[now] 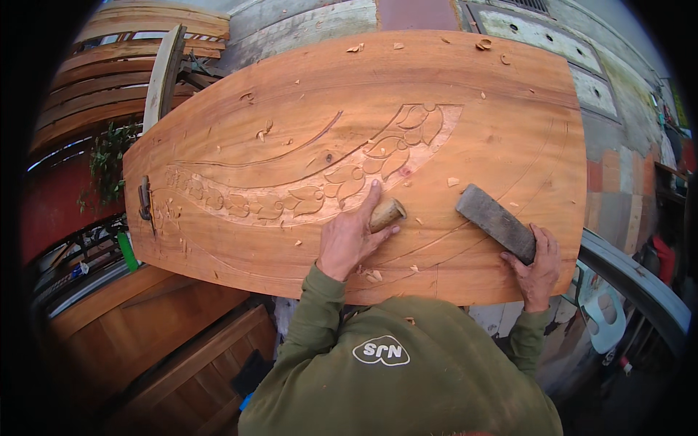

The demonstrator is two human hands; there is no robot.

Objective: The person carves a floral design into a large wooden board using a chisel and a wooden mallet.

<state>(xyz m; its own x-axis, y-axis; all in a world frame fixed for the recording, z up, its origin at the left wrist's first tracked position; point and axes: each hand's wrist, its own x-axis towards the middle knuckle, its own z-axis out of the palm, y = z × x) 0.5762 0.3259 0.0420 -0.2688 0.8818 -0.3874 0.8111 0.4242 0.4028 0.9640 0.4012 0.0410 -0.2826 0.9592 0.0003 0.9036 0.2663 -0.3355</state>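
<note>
A large orange-brown wooden board [502, 152] carries a curved band of carved leaves and flowers [291, 200]. My left hand [347, 238] rests at the band's lower edge, its index finger stretched toward the carving. Between its thumb and fingers sits a short round wooden handle [387, 215]; whatever part lies under the palm is hidden. To the right, my right hand [536, 267] grips the near end of a dark grey rectangular block [496, 221], which slants across the board away from the carving.
Wood chips [453, 182] are scattered over the board. A dark, narrow tool [145, 198] lies at its left end. Stacked planks [109, 80] stand at the far left, wooden panels [167, 312] at the near left. A pale blue plastic chair [603, 320] is at the right.
</note>
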